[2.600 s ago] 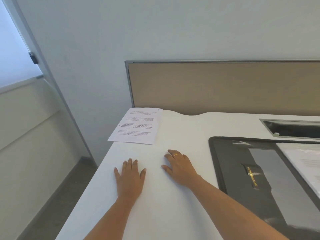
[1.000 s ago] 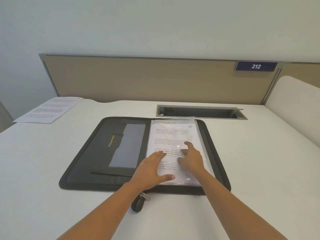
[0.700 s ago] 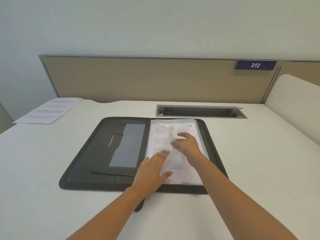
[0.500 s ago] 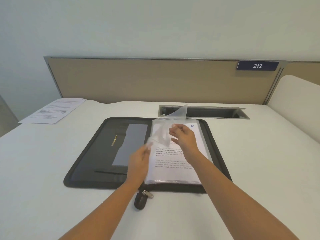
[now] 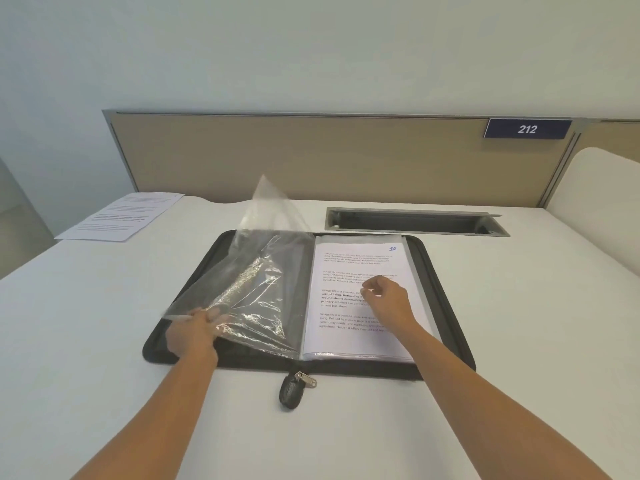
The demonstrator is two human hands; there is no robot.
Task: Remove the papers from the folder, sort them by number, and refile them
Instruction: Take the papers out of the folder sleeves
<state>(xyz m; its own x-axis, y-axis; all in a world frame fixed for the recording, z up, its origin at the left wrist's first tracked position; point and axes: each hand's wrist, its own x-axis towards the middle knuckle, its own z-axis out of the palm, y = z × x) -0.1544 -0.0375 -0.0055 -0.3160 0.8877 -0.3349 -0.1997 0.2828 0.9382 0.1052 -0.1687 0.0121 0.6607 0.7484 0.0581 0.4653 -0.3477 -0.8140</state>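
1. On the white tabletop (image 5: 104,341) near me lies the black folder (image 5: 446,306), opened flat.
2. My left grip (image 5: 192,336) holds the near edge of a clear sleeve (image 5: 263,271), raised over the folder's left half.
3. My right grip (image 5: 388,301) rests curled on the page marked 10 (image 5: 346,341) in the right half; whether it pinches anything I cannot tell.
4. One loose sheet (image 5: 121,216) lies far left.

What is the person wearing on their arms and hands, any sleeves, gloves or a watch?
Nothing that shows. The left forearm and right forearm are bare down to the picture's edge, no sleeves in view. The left hand and right hand have no gloves; neither wrist carries a watch or bracelet. A ring cannot be made out.
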